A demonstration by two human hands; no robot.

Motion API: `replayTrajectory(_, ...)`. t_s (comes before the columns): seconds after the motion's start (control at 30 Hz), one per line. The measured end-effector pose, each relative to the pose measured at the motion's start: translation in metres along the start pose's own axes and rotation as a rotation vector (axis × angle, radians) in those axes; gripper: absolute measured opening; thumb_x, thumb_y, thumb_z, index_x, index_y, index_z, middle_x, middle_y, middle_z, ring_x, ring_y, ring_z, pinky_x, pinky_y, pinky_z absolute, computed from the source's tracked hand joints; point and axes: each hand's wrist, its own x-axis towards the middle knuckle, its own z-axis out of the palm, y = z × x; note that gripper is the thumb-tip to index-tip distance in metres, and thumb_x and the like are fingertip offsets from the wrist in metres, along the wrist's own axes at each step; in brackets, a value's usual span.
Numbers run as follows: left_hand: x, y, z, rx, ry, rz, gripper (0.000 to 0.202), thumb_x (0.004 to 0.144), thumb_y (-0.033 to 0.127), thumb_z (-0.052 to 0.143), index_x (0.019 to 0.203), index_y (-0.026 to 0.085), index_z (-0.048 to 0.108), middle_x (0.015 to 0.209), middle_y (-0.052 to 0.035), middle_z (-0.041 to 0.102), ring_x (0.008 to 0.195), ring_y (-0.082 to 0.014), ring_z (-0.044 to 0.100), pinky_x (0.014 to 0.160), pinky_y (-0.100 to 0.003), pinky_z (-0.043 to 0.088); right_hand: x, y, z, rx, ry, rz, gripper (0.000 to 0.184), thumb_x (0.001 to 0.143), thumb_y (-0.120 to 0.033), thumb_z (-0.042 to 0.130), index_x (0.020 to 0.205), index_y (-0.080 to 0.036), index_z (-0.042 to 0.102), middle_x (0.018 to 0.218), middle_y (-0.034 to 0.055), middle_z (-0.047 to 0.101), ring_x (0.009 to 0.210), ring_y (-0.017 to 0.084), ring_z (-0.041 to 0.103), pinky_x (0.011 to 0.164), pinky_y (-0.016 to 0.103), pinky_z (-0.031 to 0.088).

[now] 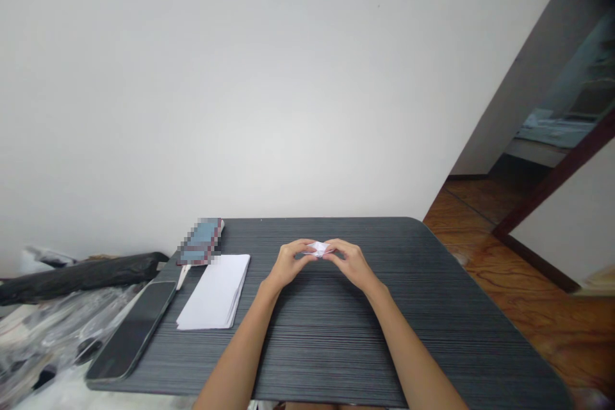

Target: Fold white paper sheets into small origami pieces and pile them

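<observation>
Left hand [289,261] and right hand [352,262] pinch apparently folded paper [319,247] at nine and three o'clock; uneven pulling could tear it.

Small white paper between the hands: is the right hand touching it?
Touching: the head view shows the right hand pinching the right end of the small white paper.

Clock centred on dark tabletop [336,346]: smartphone [133,333], screen up, 9 o'clock; blurred booklet-like item [200,242], 10 o'clock; black bundle [86,277] off-table, 9 o'clock; wood-grain floor [509,275], 3 o'clock.
</observation>
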Motion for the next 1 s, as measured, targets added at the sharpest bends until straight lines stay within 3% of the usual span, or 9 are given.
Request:
replayTrajectory(0.2, 0.000, 0.000, 0.005, -0.096, 0.084, -0.156, 0.029, 0.068, 0.031, 0.058, 0.092, 0.015, 0.060, 0.090, -0.0068, 0.063, 0.081, -0.0172, 0.058, 0.073, -0.027, 0.044, -0.001, 0.007, 0.007, 0.082, 0.083, 0.083, 0.010, 0.070, -0.027, 0.056, 0.069, -0.017, 0.059, 0.083, 0.0051, 0.062, 0.078, 0.017, 0.057, 0.073, 0.028, 0.044)
replayTrajectory(0.37, 0.002, 0.000, 0.009, -0.259, 0.142, -0.239, 0.040, 0.065, 0.032, 0.061, 0.100, 0.013, 0.056, 0.092, -0.0075, 0.063, 0.082, -0.0174, 0.058, 0.076, -0.028, 0.044, -0.001, 0.006, 0.011, 0.115, 0.127, 0.172, 0.014, 0.069, -0.030, 0.056, 0.072, -0.016, 0.059, 0.076, 0.0045, 0.063, 0.070, 0.016, 0.057, 0.067, 0.027, 0.045)
replayTrajectory(0.57, 0.002, -0.005, 0.007, -0.227, 0.105, -0.324, 0.033, 0.064, 0.034, 0.061, 0.087, 0.011, 0.062, 0.085, -0.0084, 0.064, 0.074, -0.0178, 0.058, 0.068, -0.026, 0.045, -0.001, 0.007, 0.015, 0.167, 0.149, 0.227, 0.016, 0.069, -0.031, 0.055, 0.073, -0.015, 0.056, 0.069, 0.0027, 0.062, 0.062, 0.014, 0.057, 0.063, 0.026, 0.045)
replayTrajectory(0.77, 0.003, -0.002, 0.005, -0.151, 0.072, -0.299, 0.028, 0.066, 0.033, 0.059, 0.083, 0.011, 0.062, 0.080, -0.0055, 0.064, 0.073, -0.0160, 0.056, 0.067, -0.025, 0.042, -0.001, 0.004, 0.018, 0.159, 0.125, 0.242, 0.016, 0.070, -0.032, 0.053, 0.075, -0.016, 0.053, 0.064, 0.0009, 0.058, 0.057, 0.013, 0.056, 0.059, 0.025, 0.045)
replayTrajectory(0.93, 0.003, 0.002, 0.005, -0.086, 0.015, -0.285, 0.030, 0.067, 0.036, 0.057, 0.081, 0.011, 0.064, 0.075, -0.0051, 0.063, 0.066, -0.0140, 0.055, 0.059, -0.022, 0.039, -0.002, 0.003, 0.022, 0.260, 0.105, 0.263, 0.029, 0.068, -0.031, 0.055, 0.094, -0.017, 0.050, 0.071, 0.0014, 0.060, 0.054, 0.011, 0.056, 0.056, 0.024, 0.046)
replayTrajectory(1.0, 0.002, 0.001, 0.005, -0.053, 0.023, -0.271, 0.028, 0.068, 0.037, 0.056, 0.076, 0.011, 0.064, 0.069, -0.0042, 0.062, 0.062, -0.0128, 0.053, 0.057, -0.022, 0.038, -0.002, 0.006, 0.023, 0.278, 0.076, 0.298, 0.029, 0.067, -0.031, 0.056, 0.092, -0.016, 0.052, 0.065, 0.0016, 0.060, 0.053, 0.012, 0.056, 0.054, 0.023, 0.045)
